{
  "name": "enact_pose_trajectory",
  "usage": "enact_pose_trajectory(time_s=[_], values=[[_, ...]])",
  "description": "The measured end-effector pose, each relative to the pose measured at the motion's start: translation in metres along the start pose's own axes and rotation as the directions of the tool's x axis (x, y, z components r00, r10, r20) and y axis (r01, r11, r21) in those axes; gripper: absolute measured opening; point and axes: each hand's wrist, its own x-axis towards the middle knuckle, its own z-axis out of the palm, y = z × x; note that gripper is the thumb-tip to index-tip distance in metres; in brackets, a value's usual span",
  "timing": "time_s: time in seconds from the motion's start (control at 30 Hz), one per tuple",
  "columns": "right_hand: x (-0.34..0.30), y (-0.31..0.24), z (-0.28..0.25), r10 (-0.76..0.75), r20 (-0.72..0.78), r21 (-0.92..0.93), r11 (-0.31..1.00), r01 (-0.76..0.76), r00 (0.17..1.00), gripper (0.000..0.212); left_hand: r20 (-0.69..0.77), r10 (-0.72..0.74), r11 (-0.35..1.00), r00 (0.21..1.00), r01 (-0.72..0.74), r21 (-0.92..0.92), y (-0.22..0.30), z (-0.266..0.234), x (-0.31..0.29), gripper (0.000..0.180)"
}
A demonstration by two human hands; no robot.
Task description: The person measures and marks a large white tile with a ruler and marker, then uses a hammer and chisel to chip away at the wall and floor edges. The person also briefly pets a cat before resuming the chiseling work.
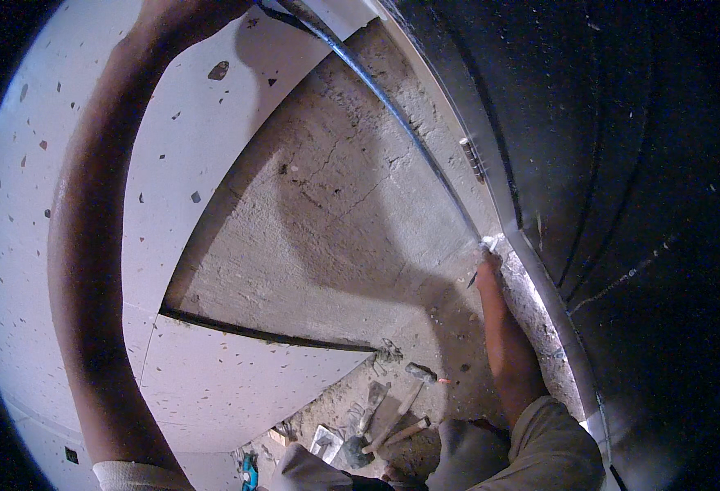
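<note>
A long, thin blue strip (413, 139) runs slantwise from the top edge down to the right, over a rough patch of bare cement. It looks widest at its upper end. My left hand (200, 12) reaches far up to that end and seems closed on it, though the fingers are partly cut off by the picture's edge. Low on the right, my right hand (488, 260) is closed at the strip's other end, close to the wall's foot. Something small and whitish shows at its fingertips, and a thin dark point sticks out beside it; I cannot make out either.
Speckled pale panels (213, 360) border the rough cement (327, 196) on the left. A dark surface (622, 204) rises along the right, with a hinge (472, 159) at its edge. By my knees lie a hammer (421, 373), a mallet (358, 452), a trowel (374, 397) and a teal tool (249, 472).
</note>
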Motion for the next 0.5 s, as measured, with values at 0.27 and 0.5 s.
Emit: enact_pose_trajectory(time_s=[0.27,0.5], values=[[-0.017,0.0,0.001,0.059,0.105,0.097,0.993,-0.069,0.993,0.027,-0.009,-0.027,1.0,1.0,0.027,-0.009,0.0,0.0,-0.002,0.013],[-0.057,-0.009,-0.015,-0.121,0.017,0.043,0.992,0.12,0.992,0.034,-0.024,-0.054,0.999,0.998,0.054,0.001,0.006,0.012,-0.009,0.011]])
